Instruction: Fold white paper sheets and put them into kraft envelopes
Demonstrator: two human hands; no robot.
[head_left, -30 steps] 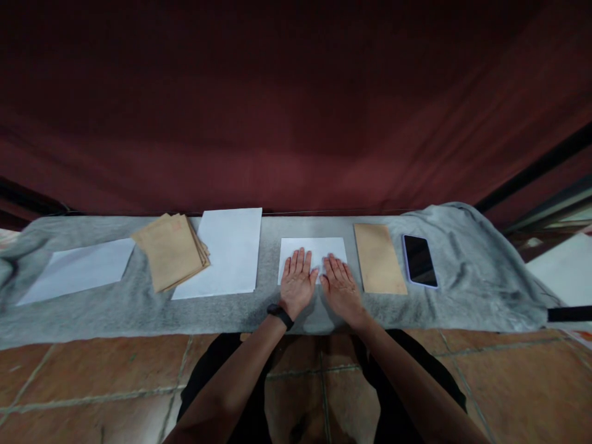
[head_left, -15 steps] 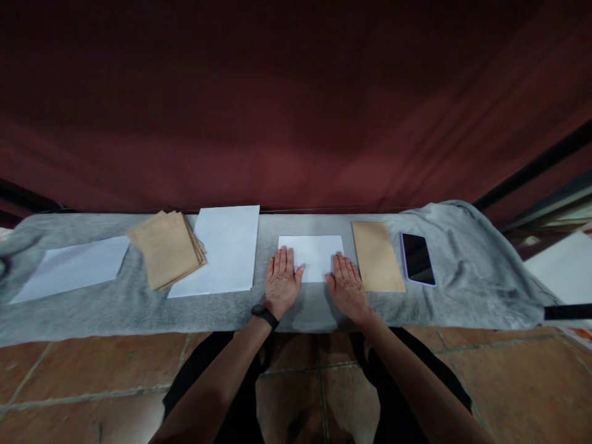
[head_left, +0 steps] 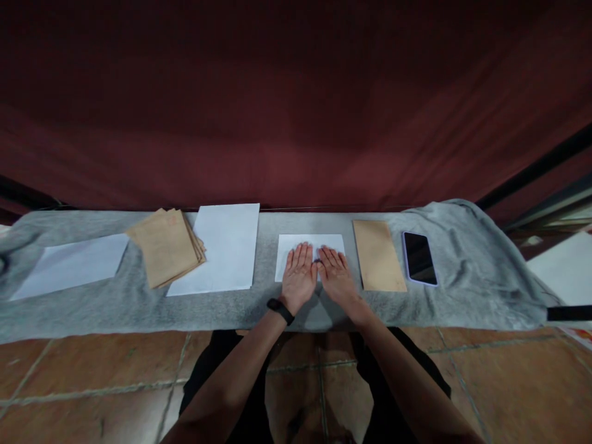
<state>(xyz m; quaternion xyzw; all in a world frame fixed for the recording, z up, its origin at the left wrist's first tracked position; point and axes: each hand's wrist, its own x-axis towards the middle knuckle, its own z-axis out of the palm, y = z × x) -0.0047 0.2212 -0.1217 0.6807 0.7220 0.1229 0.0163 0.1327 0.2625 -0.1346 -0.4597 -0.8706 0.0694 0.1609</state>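
Observation:
A small white sheet of paper (head_left: 283, 262), perhaps folded, lies on the grey cloth in front of me. My left hand (head_left: 300, 277) rests flat on it, fingers stretched out toward its far edge. Beside it my right hand (head_left: 337, 274) also presses flat on the sheet, fingers extended. The two thumbs meet or nearly meet over the paper's middle. Most of the sheet's near half is hidden under the palms. Just right of the sheet lies a brown envelope (head_left: 379, 256).
A phone (head_left: 420, 258) lies right of the envelope. To the left are a stack of large white paper (head_left: 231, 246), a fanned pile of brown envelopes (head_left: 169, 250) overlapping it, and another white sheet (head_left: 78, 265). Grey cloth (head_left: 472, 265) covers the narrow table before a dark red curtain (head_left: 277, 142).
Both hands have slid inward along the white sheet, from its two sides to its middle, and now lie side by side. The papers, envelopes and phone keep their places.

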